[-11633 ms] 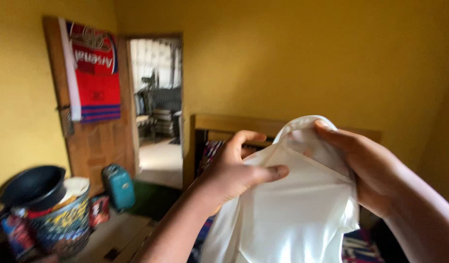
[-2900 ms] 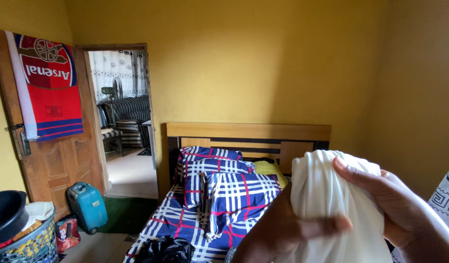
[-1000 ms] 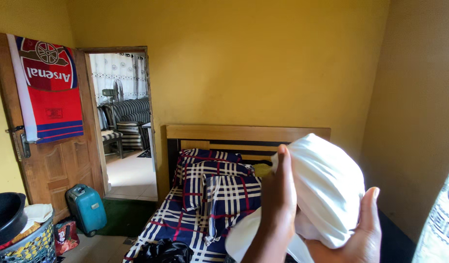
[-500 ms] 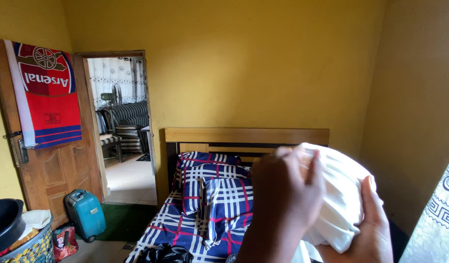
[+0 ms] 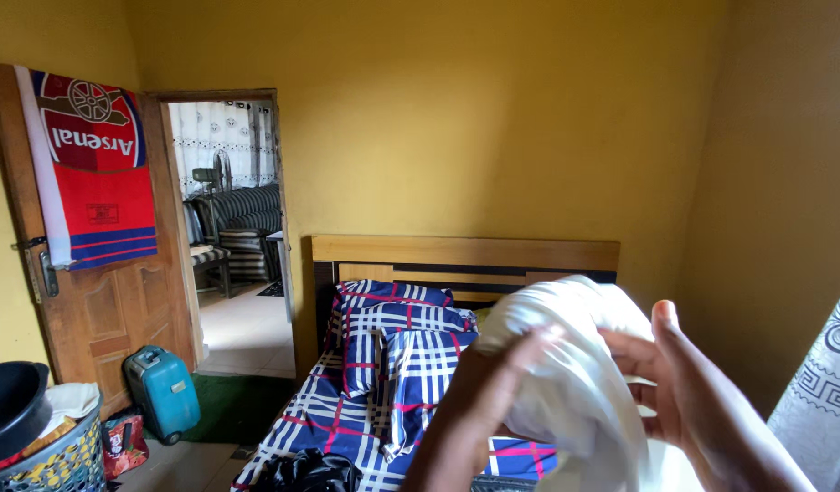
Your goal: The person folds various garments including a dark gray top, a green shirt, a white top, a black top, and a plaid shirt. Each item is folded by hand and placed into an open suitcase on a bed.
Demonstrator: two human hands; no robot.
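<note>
A shiny white cloth [image 5: 575, 364] is bunched up in front of me at the lower right. My left hand [image 5: 479, 401] comes up from below and its fingers are wrapped in the cloth's left side. My right hand [image 5: 689, 401] holds the right side, thumb up and fingers spread against the fabric. The cloth hangs over the foot area of a bed [image 5: 347, 428] with blue, white and red checked sheets and matching pillows [image 5: 401, 337].
A wooden headboard [image 5: 465, 255] stands against the yellow wall. An open wooden door [image 5: 101, 301] at left carries a red banner [image 5: 96, 164]. A teal suitcase [image 5: 163, 392], a basket [image 5: 46, 456] with a black bowl, and a patterned curtain [image 5: 821, 401] are nearby. Dark clothing [image 5: 306, 472] lies on the bed.
My left hand has dropped lower and turned under the cloth. The right hand has opened more against the bundle, which has loosened and stretched downward.
</note>
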